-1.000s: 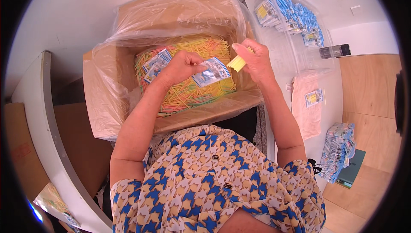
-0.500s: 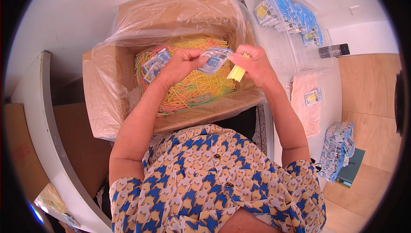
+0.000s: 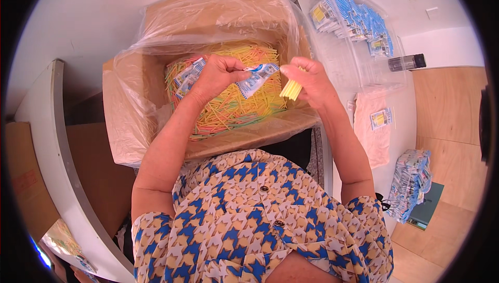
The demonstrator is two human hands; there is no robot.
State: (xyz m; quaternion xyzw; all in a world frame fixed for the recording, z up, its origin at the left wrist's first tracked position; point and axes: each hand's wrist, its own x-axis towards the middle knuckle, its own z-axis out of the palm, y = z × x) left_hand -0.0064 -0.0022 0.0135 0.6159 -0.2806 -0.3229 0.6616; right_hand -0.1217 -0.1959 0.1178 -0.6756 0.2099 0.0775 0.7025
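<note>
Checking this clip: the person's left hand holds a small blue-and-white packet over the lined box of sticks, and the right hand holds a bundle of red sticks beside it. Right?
Not quite. The bundle of sticks in the right hand is yellow, not red, as the head view shows. The rest stands: the left hand holds the small blue-and-white packet over the lined box of sticks.

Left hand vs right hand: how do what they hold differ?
The left hand pinches a small blue-and-white plastic pouch, flat and limp; the right hand grips a bundle of yellow sticks, stiff and pointing down. Both are raised over the lined cardboard box of coloured sticks.
</note>
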